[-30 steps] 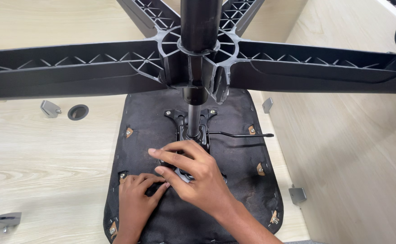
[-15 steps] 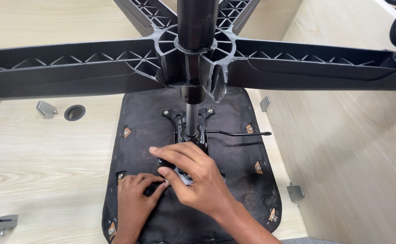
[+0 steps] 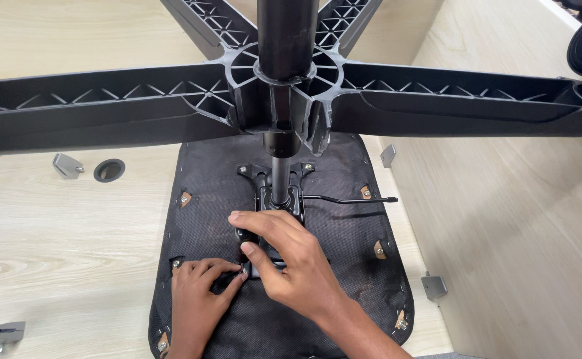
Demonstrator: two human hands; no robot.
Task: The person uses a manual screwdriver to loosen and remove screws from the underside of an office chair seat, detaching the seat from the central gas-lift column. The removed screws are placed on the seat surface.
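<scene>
1. Seat plate [image 3: 279, 199], black metal, bolted to the underside of an upturned chair seat [image 3: 344, 233]; it sits at the seat's centre, directly ahead of the person, partly covered by the right hand.

2. Left hand [image 3: 194, 306], nearest item, at 7 o'clock from the plate. Fingers curled and pressed together, tips on the black fabric at the plate's near corner. Whether they pinch a screw or nut cannot be told; the fingertips hide it.

3. Right hand [image 3: 288, 259], at 6 o'clock from the plate. Fingers spread and draped over the plate's near end, thumb and forefinger meeting the left fingertips. Judged use: steadying the plate while the left hand works the near-left fastener. Good practice here would be to keep the plate flat and square so the holes line up, and to start any thread by finger, lightly, before tightening.

4. Lever [image 3: 351, 199], thin black rod, running from the plate toward 3 o'clock. Keep the wrist clear of it.

5. Bolts [image 3: 243, 169], two showing at the plate's far corners, about 11 and 1 o'clock; they appear seated.

6. Column [image 3: 280, 174], grey metal, rising from the plate toward the viewer.

7. Star base [image 3: 437, 100], black ribbed plastic, overhanging at 12 o'clock; it shades the work.

8. Desk [image 3: 58, 226], pale wood, with a round cable hole [image 3: 109, 170] at 10 o'clock.
</scene>
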